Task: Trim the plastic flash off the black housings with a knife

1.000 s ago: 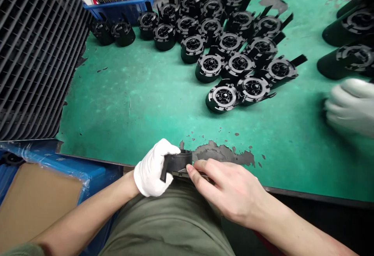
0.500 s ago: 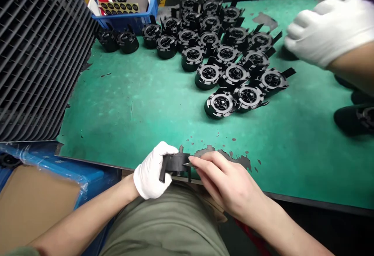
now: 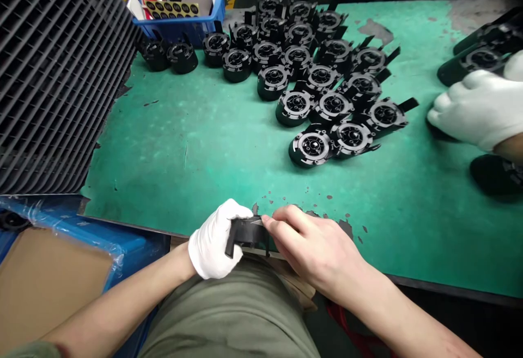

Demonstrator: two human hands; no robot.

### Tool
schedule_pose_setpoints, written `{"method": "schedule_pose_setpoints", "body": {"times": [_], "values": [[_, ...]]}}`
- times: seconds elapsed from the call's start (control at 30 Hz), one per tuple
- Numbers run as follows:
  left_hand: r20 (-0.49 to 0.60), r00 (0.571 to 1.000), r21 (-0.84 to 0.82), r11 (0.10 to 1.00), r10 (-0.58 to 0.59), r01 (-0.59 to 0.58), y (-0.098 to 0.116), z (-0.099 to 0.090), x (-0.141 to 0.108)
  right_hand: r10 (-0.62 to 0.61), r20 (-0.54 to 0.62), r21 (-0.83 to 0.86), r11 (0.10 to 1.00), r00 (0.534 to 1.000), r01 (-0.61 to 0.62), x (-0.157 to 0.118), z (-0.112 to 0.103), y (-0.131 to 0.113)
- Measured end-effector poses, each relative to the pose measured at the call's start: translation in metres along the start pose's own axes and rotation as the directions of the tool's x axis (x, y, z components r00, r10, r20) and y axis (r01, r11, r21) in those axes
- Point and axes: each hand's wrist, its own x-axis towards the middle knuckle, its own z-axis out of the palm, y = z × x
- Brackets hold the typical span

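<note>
My left hand, in a white glove, grips a black round part at the table's front edge. A flat black tab of the part sticks out below the gloved fingers. My bare right hand pinches a thin pointed blade between thumb and forefinger, its tip against the upper rim of the part. The blade's other end is hidden in my fingers. Beyond my hands, several similar black round parts stand grouped on the green table.
A blue bin with papers and stickers stands at the back left. Black grid trays are stacked at left, above a plastic-wrapped blue box. At right, another person's gloved hand is among more black parts.
The blade has moved from the side of the held part up to its top rim, and my right hand has shifted slightly. The other person's hand has moved right and down.
</note>
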Motion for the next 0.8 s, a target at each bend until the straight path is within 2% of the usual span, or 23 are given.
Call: {"method": "schedule_pose_setpoints", "body": {"times": [0.3, 0.47, 0.57, 0.7, 0.8], "values": [[-0.001, 1.000, -0.001, 1.000, 0.004, -0.004, -0.004, 0.003, -0.007, -0.053, 0.038, -0.049, 0.997, 0.998, 0.055, -0.004, -0.005, -0.005], [-0.018, 1.000, -0.043, 0.999, -0.021, 0.020, -0.002, 0.002, -0.003, -0.154, 0.005, 0.101, 0.983, 0.988, 0.153, -0.011, -0.009, -0.019], [-0.037, 0.999, -0.024, 0.999, -0.032, 0.031, 0.002, 0.001, 0.001, -0.096, 0.008, 0.206, 0.974, 0.995, 0.092, -0.020, -0.006, -0.019], [-0.052, 0.998, 0.015, 1.000, -0.019, 0.020, 0.004, 0.001, 0.003, 0.034, -0.071, 0.185, 0.983, 0.997, -0.020, -0.024, 0.001, -0.009], [-0.035, 0.999, 0.017, 1.000, -0.016, 0.017, 0.004, 0.001, 0.004, 0.019, -0.107, 0.155, 0.988, 0.994, -0.002, -0.019, 0.003, -0.003]]}}
